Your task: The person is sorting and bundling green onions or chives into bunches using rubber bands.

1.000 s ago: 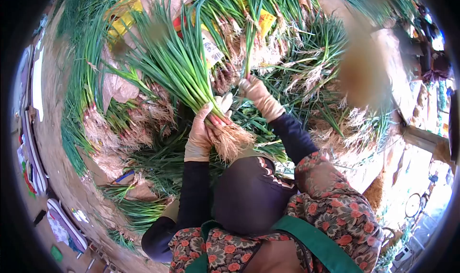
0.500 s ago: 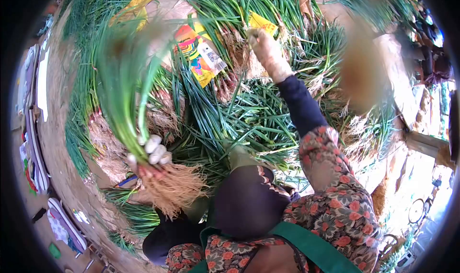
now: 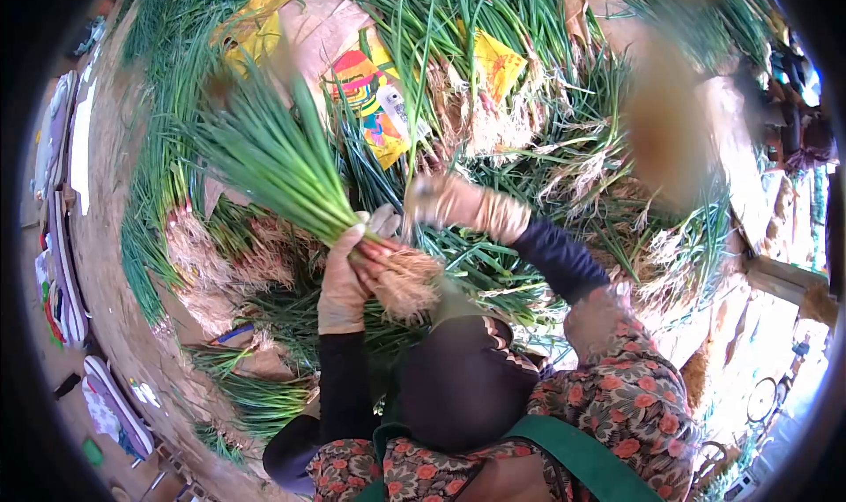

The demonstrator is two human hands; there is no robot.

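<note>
1. Left hand, gloved, grips the bunch of green onions near its roots, left of the frame's centre, leaves fanning toward the upper left.
2. Right hand, blurred, is just beside it at centre; whether it grips anything, I cannot tell.
3. Colourful packaging lies above both hands.

Between left fingers and right fingers: narrow gap. Far side of left fingers: obstructed by bunch. Near side of right fingers: roots, then dark cloth, obstruct. Right of right fingers: sleeve blocks low passage; over the far-side heap, open air.
</note>
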